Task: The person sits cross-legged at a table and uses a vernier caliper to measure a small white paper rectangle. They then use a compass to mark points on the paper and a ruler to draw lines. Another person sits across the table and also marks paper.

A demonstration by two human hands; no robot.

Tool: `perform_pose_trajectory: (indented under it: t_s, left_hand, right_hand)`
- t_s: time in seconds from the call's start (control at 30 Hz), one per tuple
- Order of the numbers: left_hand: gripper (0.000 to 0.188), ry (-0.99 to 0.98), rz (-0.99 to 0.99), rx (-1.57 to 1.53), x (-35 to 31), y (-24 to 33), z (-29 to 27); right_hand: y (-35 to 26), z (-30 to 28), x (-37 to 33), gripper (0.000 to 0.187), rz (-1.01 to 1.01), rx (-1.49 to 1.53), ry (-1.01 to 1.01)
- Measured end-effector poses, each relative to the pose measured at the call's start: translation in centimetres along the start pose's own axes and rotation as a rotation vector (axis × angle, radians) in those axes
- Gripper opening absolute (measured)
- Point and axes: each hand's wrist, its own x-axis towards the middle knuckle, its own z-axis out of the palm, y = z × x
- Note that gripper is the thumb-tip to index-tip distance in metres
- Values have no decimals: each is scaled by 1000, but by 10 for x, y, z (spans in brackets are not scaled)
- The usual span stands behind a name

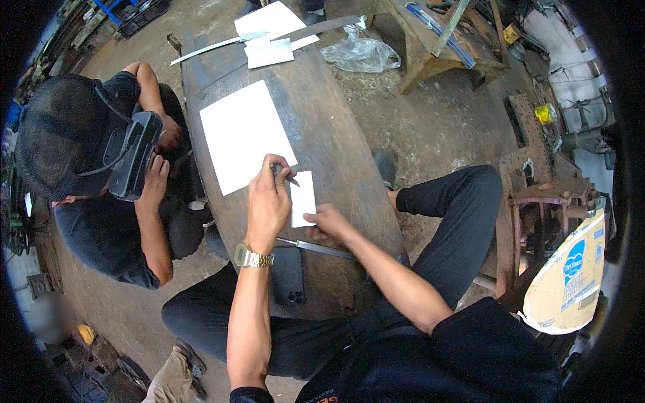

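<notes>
My left hand [270,201], with a metal watch at the wrist, is closed around a dark pen [292,180]. The pen's tip points at the upper left edge of a small white card [304,205]; whether it touches cannot be told. My right hand [329,221] grips the card's lower right corner, thumb on top and fingers partly hidden. Left of the card, a large white sheet [242,131] lies flat on the dark wooden bench [329,127]. Nearer to me lie a thin metal strip or ruler [316,248] and a dark phone [289,275].
White sheets [272,23] and long strips lie at the bench's far end. A co-worker in a dark cap [64,134] sits close on the left. Beyond, on the floor, is a clear plastic bag [359,54]; a wooden table [437,50] stands far right.
</notes>
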Motion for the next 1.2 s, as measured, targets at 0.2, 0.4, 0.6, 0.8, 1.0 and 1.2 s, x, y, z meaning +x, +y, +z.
perform_pose_trajectory:
  t_s: [0.2, 0.4, 0.6, 0.8, 1.0, 1.2]
  left_hand:
    - [8, -25, 7, -8, 1, 1, -1]
    - [5, -22, 30, -2, 1, 2, 1]
    - [6, -10, 25, -31, 1, 2, 3]
    - [4, -7, 31, -21, 3, 4, 4]
    - [4, -17, 19, -45, 3, 3, 6]
    - [6, -5, 40, -12, 4, 3, 4]
  right_hand:
    - [9, 64, 9, 28, -99, 384, 48]
    - [-28, -54, 3, 20, 110, -171, -137]
    - [-105, -104, 52, 38, -252, -849, 219]
    - [-81, -92, 24, 35, -95, -730, 218]
    - [-31, -25, 0, 35, 0, -171, -300]
    - [-17, 15, -6, 29, 54, 66, -168]
